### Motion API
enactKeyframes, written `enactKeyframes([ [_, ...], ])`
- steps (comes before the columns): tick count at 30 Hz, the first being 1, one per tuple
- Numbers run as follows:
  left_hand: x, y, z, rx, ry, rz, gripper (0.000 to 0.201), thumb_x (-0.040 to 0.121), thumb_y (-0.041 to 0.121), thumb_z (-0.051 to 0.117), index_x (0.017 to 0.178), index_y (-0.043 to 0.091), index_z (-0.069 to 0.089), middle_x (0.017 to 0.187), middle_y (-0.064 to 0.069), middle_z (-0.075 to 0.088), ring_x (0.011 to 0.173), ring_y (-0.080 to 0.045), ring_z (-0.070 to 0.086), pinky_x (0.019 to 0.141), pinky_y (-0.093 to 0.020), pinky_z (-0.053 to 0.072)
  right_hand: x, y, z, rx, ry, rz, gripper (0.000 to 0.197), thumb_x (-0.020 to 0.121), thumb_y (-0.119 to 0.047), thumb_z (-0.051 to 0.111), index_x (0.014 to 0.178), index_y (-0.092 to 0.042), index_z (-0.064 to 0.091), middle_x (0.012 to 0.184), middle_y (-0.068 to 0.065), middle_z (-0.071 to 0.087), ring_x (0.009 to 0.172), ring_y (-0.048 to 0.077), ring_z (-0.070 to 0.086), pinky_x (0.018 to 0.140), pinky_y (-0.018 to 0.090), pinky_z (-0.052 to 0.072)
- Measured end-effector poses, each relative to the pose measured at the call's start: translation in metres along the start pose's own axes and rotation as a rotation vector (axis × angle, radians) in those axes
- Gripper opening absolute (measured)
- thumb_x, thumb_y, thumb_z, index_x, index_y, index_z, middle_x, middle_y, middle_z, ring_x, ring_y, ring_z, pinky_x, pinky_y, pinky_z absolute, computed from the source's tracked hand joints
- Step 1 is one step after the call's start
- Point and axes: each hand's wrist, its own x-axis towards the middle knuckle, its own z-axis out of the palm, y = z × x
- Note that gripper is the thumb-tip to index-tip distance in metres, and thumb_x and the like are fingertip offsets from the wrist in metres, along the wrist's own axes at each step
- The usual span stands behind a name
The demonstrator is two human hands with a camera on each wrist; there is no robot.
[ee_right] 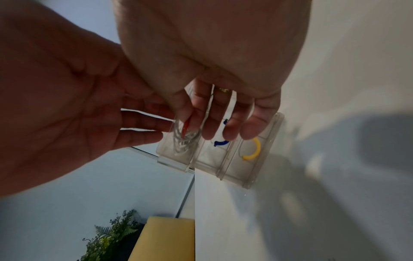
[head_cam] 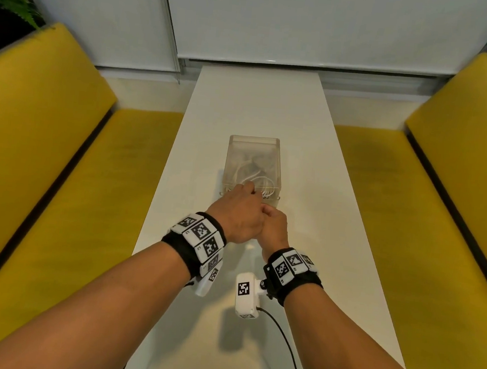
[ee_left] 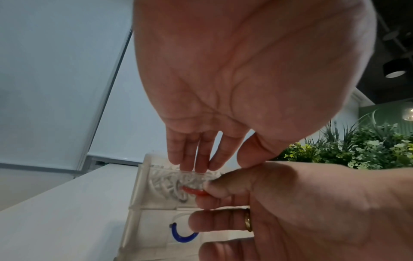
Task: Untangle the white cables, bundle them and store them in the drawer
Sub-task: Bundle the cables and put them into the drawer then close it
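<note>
At frame centre on the desk (head_cam: 353, 194), the white cables (head_cam: 254, 182) already lie coiled in the clear drawer unit's (head_cam: 254, 144) top drawer. Left hand (head_cam: 239, 213) fingers rest straight on its front edge; right hand (head_cam: 274, 226) pinches the red handle (ee_left: 193, 191). Likely only closing remains.

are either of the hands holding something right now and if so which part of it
The right hand pinches the red handle of the top drawer. The left hand rests straight fingers on that drawer's upper edge, holding nothing.
</note>
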Motion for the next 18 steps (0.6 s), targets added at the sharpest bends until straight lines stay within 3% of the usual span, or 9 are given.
enactKeyframes([
  [3, -0.001, 0.0, -0.001, -0.049, -0.019, -0.017, 0.036, 0.099, 0.035, 0.038, 0.116, 0.01, 0.058, 0.121, -0.009, 0.055, 0.101, -0.023, 0.052, 0.086, -0.033, 0.04, 0.0, -0.002, -0.001, 0.032, -0.001, 0.01, 0.017, 0.088, 0.008, 0.05, 0.094, 0.021, 0.059, 0.082, 0.018, 0.058, 0.076, 0.025, 0.05, 0.066, 0.036, 0.043],
  [6, -0.004, 0.002, 0.001, 0.035, -0.052, -0.021, 0.059, 0.09, 0.052, 0.023, 0.119, 0.014, 0.057, 0.124, -0.009, 0.056, 0.111, -0.028, 0.053, 0.101, -0.043, 0.04, 0.0, -0.003, -0.001, 0.101, -0.013, 0.034, 0.017, 0.087, 0.01, 0.047, 0.091, 0.024, 0.057, 0.087, 0.017, 0.055, 0.079, 0.027, 0.047, 0.056, 0.026, 0.045],
  [7, -0.004, 0.003, 0.003, 0.07, -0.051, -0.037, 0.062, 0.089, 0.054, 0.021, 0.122, 0.015, 0.056, 0.127, -0.008, 0.054, 0.116, -0.028, 0.05, 0.104, -0.046, 0.038, 0.0, -0.003, -0.001, 0.119, -0.017, 0.032, 0.02, 0.086, 0.008, 0.048, 0.091, 0.026, 0.055, 0.088, 0.017, 0.054, 0.081, 0.027, 0.047, 0.058, 0.027, 0.045],
  [10, -0.002, 0.008, 0.007, 0.074, -0.036, -0.08, 0.063, 0.09, 0.053, 0.024, 0.128, 0.013, 0.055, 0.132, -0.008, 0.051, 0.123, -0.028, 0.044, 0.109, -0.048, 0.033, -0.003, -0.004, -0.001, 0.124, -0.036, 0.01, 0.028, 0.083, 0.0, 0.052, 0.091, 0.027, 0.054, 0.085, 0.018, 0.056, 0.079, 0.026, 0.049, 0.067, 0.034, 0.044],
  [13, 0.0, 0.009, 0.012, -0.023, -0.041, -0.076, 0.068, 0.084, 0.057, 0.026, 0.128, 0.012, 0.054, 0.132, -0.009, 0.055, 0.125, -0.029, 0.048, 0.115, -0.049, 0.03, -0.003, -0.005, -0.004, 0.142, -0.055, -0.009, 0.016, 0.09, 0.005, 0.052, 0.088, 0.017, 0.061, 0.085, 0.019, 0.054, 0.078, 0.027, 0.05, 0.061, 0.028, 0.047],
  [16, -0.006, 0.002, 0.014, -0.231, 0.044, -0.065, 0.046, 0.086, 0.051, 0.041, 0.114, 0.018, 0.054, 0.114, -0.003, 0.06, 0.112, -0.026, 0.052, 0.104, -0.045, 0.042, -0.001, -0.005, -0.005, 0.171, -0.063, -0.011, 0.014, 0.09, 0.008, 0.052, 0.084, 0.01, 0.064, 0.079, 0.017, 0.055, 0.072, 0.024, 0.05, 0.054, 0.022, 0.048],
  [18, -0.011, -0.006, 0.016, -0.339, 0.13, -0.038, 0.042, 0.084, 0.048, 0.045, 0.115, 0.02, 0.055, 0.112, 0.002, 0.058, 0.107, -0.022, 0.055, 0.09, -0.039, 0.05, 0.003, -0.001, -0.003, 0.145, -0.047, -0.009, 0.017, 0.09, -0.002, 0.059, 0.078, 0.008, 0.066, 0.075, 0.017, 0.063, 0.07, 0.022, 0.057, 0.061, 0.025, 0.052],
])
